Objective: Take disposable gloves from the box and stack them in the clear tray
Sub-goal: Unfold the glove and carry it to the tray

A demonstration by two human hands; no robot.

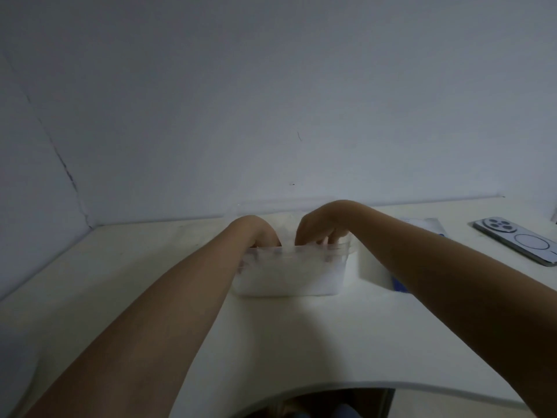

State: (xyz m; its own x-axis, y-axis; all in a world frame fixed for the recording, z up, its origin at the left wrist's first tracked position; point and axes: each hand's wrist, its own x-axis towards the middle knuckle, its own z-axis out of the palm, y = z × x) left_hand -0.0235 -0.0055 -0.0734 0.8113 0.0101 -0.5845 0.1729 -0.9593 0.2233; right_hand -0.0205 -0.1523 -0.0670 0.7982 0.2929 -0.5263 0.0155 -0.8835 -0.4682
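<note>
Clear tray [343, 248] holds gloves [286, 276]; right hand [319, 229] seemingly pinches them; left hand [259, 232] inside, grip hidden.

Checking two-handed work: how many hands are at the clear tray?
2. The left hand reaches into the clear tray at its left end, the right hand at its right end; their tips partly hidden.

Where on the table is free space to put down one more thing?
Bare table lies left of the tray, up to the wall, and in front of it, toward the near edge. Right of the tray is crowded: box and phone.
</note>
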